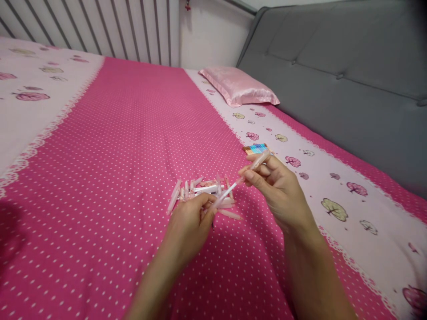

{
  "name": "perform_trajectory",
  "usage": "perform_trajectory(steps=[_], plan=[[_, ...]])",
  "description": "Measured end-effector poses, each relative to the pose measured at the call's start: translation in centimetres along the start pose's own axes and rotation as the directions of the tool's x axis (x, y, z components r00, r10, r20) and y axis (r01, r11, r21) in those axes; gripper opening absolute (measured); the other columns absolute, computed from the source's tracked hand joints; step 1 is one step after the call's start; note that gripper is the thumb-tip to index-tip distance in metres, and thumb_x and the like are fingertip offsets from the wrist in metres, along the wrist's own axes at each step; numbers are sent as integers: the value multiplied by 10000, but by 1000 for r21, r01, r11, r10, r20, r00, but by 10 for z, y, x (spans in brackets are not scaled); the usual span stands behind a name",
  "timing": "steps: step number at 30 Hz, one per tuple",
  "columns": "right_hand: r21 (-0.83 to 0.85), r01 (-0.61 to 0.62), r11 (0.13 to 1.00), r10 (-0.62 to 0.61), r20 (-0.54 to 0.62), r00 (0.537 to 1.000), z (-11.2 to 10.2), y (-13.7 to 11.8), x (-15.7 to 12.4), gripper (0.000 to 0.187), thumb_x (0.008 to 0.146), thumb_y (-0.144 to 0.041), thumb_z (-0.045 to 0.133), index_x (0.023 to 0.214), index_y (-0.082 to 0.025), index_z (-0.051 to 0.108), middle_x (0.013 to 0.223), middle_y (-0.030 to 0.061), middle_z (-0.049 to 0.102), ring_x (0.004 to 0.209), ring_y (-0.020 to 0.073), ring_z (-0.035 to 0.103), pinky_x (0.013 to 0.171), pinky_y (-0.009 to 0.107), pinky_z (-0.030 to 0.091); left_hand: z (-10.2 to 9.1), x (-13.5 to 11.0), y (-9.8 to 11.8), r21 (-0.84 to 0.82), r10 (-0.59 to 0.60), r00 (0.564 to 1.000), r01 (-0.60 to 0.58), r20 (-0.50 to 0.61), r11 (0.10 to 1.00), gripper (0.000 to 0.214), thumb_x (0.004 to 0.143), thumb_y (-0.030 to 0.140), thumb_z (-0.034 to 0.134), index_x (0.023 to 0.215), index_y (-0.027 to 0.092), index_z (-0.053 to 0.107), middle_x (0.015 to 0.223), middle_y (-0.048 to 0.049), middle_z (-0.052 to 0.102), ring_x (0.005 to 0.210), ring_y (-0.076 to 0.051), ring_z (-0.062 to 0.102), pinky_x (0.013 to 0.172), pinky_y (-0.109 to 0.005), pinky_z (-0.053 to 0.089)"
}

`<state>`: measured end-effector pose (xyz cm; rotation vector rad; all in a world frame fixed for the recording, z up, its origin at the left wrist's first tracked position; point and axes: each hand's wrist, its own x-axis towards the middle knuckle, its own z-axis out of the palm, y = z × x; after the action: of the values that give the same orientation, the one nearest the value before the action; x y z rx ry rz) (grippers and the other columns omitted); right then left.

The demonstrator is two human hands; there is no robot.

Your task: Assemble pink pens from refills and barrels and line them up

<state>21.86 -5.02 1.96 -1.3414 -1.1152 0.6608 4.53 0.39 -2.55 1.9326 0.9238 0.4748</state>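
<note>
My left hand [191, 218] pinches the lower end of a slim pink-and-white pen [228, 191] between thumb and fingers. The pen slants up to the right, towards my other hand. Between the thumb and fingers of my right hand [285, 193] is a translucent pink pen cap [260, 160], in line with the pen's upper end. Fingers cover the spot where the two meet, so I cannot tell whether they are joined. Behind my left hand lies a loose heap of pink and white pen parts [174, 197], partly hidden by that hand.
Beyond my right hand lies a row of blue and orange slim sticks [256, 149], partly covered by the fingers. A pink satin pillow [238, 84] rests near the grey padded headboard [333, 53]. Pink dotted bedding [133, 133] spreads beneath everything; a slatted rail [100, 26] stands behind.
</note>
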Motion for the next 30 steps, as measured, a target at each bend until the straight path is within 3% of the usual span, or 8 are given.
perform_trajectory(steps=[11, 30], plan=[[-37, -10, 999, 11, 17, 1000, 2, -2, -1, 222, 830, -259, 625, 1037, -206, 564, 829, 1, 604, 763, 123, 562, 710, 260, 468, 0, -1, -1, -33, 14, 1000, -14, 7, 999, 190, 883, 279, 473, 936, 238, 651, 694, 18, 617, 597, -146, 513, 555, -236, 305], [-16, -82, 996, 84, 170, 982, 9, 3, -4, 297, 840, -295, 629, 1104, -197, 536, 830, 16, 610, 759, 140, 596, 689, 283, 494, -2, -4, 2, -53, 50, 999, -51, -5, 997, 224, 884, 288, 473, 1018, 233, 644, 675, 30, 609, 570, -132, 487, 534, -240, 325]])
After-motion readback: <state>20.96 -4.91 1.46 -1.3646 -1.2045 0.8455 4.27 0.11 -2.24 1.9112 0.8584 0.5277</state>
